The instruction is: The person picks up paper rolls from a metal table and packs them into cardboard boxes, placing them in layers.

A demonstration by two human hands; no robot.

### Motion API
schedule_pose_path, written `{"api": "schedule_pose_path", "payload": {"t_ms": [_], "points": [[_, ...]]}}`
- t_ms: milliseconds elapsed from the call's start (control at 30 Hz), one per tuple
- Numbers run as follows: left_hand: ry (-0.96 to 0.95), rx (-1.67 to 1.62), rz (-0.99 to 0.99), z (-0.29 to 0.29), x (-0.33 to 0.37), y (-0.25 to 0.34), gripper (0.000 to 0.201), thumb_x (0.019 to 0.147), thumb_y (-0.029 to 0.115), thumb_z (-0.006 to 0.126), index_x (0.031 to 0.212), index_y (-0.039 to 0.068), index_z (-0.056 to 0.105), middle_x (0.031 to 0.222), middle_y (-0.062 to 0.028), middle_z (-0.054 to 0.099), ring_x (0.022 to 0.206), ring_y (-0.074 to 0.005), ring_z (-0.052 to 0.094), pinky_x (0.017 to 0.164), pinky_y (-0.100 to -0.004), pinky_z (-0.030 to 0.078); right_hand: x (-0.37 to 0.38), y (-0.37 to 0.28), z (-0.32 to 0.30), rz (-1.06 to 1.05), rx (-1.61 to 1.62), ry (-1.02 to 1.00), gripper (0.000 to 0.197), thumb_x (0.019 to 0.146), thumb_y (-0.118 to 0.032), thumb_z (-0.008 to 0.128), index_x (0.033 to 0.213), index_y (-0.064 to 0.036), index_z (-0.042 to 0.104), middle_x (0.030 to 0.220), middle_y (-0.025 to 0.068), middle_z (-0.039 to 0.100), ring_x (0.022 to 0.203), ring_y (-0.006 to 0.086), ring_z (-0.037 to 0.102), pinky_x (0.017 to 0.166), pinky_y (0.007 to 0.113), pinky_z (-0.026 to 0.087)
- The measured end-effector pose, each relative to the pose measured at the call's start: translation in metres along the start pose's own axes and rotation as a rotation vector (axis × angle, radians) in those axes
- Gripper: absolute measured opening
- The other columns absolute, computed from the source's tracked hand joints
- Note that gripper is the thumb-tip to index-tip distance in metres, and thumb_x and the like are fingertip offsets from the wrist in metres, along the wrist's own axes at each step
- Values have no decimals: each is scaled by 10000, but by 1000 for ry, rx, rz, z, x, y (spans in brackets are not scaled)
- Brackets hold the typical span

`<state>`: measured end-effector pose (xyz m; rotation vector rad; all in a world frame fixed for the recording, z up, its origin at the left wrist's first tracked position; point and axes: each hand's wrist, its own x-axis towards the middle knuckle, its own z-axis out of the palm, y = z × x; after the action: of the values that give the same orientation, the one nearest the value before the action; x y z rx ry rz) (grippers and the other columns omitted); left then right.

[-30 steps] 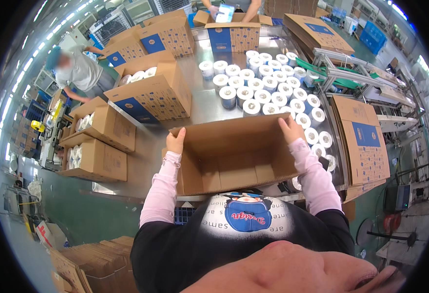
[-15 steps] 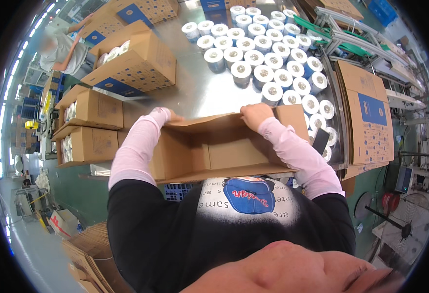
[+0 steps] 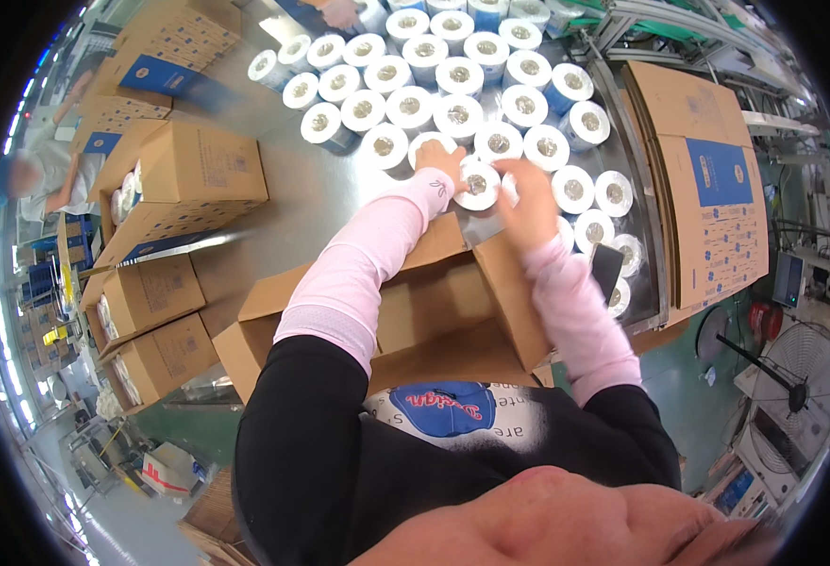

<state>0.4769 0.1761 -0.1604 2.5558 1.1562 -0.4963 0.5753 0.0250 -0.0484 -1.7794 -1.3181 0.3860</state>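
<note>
An open cardboard box (image 3: pixel 424 307) stands in front of my body, its flaps spread. Beyond it, upright wrapped rolls (image 3: pixel 408 107) with white round ends and partly blue sides crowd the metal table. My left hand (image 3: pixel 441 165) reaches over the box, fingers curled on a roll at the near edge of the group. Close by, my right hand (image 3: pixel 526 203) is smeared by motion beside a neighbouring roll (image 3: pixel 478 185). Whether its fingers grip anything is unclear.
Filled cartons (image 3: pixel 155 292) line the left side. Flattened cartons (image 3: pixel 707 226) lean at the right, near a metal frame and a fan (image 3: pixel 802 368). A dark flat device (image 3: pixel 606 268) lies among the right-hand rolls. Another person's hand (image 3: pixel 342 12) touches the far rolls; someone (image 3: pixel 51 179) stands at left.
Both my hands have left the box's far edge and moved forward to the rolls. The box's far and right flaps now stand apart. The view has shifted, and another person's hand appears at the top.
</note>
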Motion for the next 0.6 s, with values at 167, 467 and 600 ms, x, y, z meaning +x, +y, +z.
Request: {"api": "schedule_pose_path", "payload": {"t_ms": [167, 467, 600], "points": [[-166, 82, -130, 14, 7, 19, 610, 711, 432, 769, 1247, 200, 591, 1268, -182, 507, 1229, -353, 439, 962, -517, 398, 33, 152, 10, 381, -782, -643, 545, 792, -218, 623, 1328, -240, 525, 1539, 177, 251, 1454, 340, 157, 1122, 532, 249], [-150, 125, -92, 4, 2, -1, 511, 666, 483, 753, 1066, 168, 706, 1095, -134, 614, 1059, -315, 578, 920, -445, 414, 25, 162, 50, 138, -898, -494, 275, 754, -248, 662, 1023, -198, 692, 1148, 143, 542, 1183, 314, 460, 1061, 502, 265], [-140, -566, -104, -51, -16, -62, 415, 742, 420, 701, 1017, 109, 711, 994, -143, 662, 952, -241, 634, 819, -369, 489, 14, 151, 26, 73, -739, -519, 309, 727, -256, 654, 1028, -203, 694, 1116, 153, 567, 1133, 327, 521, 994, 490, 373]]}}
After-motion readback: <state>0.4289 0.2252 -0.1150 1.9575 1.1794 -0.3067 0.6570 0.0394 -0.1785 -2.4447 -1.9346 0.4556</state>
